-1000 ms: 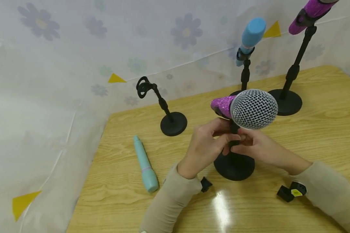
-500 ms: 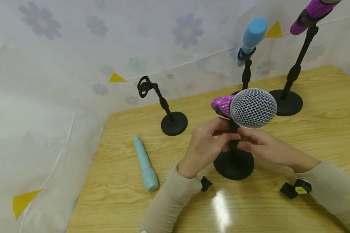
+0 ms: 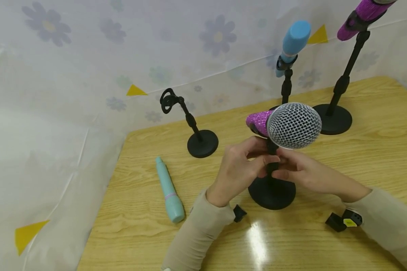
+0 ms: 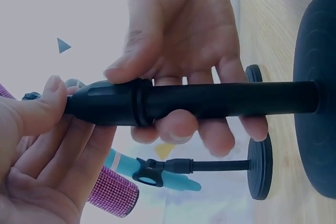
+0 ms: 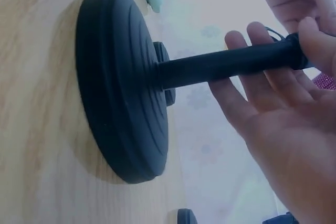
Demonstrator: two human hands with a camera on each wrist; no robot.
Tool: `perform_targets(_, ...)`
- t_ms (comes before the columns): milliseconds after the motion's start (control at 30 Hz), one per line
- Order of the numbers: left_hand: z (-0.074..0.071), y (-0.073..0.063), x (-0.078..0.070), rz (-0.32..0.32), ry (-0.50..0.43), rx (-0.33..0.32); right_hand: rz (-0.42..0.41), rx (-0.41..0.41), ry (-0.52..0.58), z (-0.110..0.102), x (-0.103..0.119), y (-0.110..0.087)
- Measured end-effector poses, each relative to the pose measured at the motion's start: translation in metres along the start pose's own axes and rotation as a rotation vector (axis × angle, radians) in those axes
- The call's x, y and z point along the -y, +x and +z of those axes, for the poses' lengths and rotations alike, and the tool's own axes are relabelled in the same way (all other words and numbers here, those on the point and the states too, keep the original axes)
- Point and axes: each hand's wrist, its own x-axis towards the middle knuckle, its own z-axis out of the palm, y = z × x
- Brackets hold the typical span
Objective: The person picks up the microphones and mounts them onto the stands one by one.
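Observation:
A black desk microphone stand stands upright on the table. Its clip carries a glittery purple microphone with a silver mesh head facing my side. My left hand pinches the thin upper rod just under the clip. Lower down, my right hand holds the collar and tube; in the left wrist view its thumb presses the collar and its fingers wrap behind. The right wrist view shows those fingers round the tube above the round base, which sits flat on the wood.
A teal microphone lies on the wooden table at left. Behind it is a stand with a bare clip. Further back right, stands hold a blue microphone and another purple one. A flowered sheet hangs behind.
My right hand eased slightly away to the right, its thumb shifting off, then came back against the collar. My left hand and the stand stay almost in place.

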Motion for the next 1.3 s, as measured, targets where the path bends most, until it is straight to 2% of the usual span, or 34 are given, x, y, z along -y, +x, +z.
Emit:
perform_targets(167, -0.0029, 0.0016, 0.0014, -0.001, -0.008, 0.078, 0.011, -0.028, 0.01, 0.0005, -0.0016, 0.0002)
perform_targets(333, -0.001, 0.0036, 0.0004, -0.053, -0.071, 0.168, 0.055, -0.101, -0.046, 0.0033, -0.0026, 0.0003)
perform_targets(433, 0.0025, 0.0047, -0.0003, -0.067, -0.088, 0.17, 0.021, -0.125, -0.085, 0.0046, -0.0032, 0.0008)
perform_targets(567, 0.0048, 0.0046, 0.0007, -0.056, -0.106, 0.161, -0.02, -0.12, -0.079, 0.0044, -0.0027, 0.0013)
perform_targets(767, 0.0043, 0.0053, 0.0042, -0.03, -0.123, 0.202, 0.013, -0.089, -0.13, 0.0026, -0.0028, 0.0011)
perform_targets(867, 0.0036, 0.0056, 0.0063, -0.024, -0.164, 0.226, 0.02, -0.081, -0.143, 0.0021, -0.0033, 0.0014)
perform_targets(1100, 0.0008, 0.0054, 0.0091, -0.066, -0.121, 0.305, 0.08, -0.075, -0.167, 0.0003, -0.0019, 0.0025)
perform_targets(1200, 0.0016, 0.0062, 0.0095, -0.122, -0.089, 0.31, 0.12, -0.082, -0.211, -0.0015, -0.001, 0.0027)
perform_targets(1300, 0.0028, 0.0066, 0.0096, -0.15, -0.038, 0.287, 0.16, -0.09, -0.237, -0.0027, -0.0004, 0.0029)
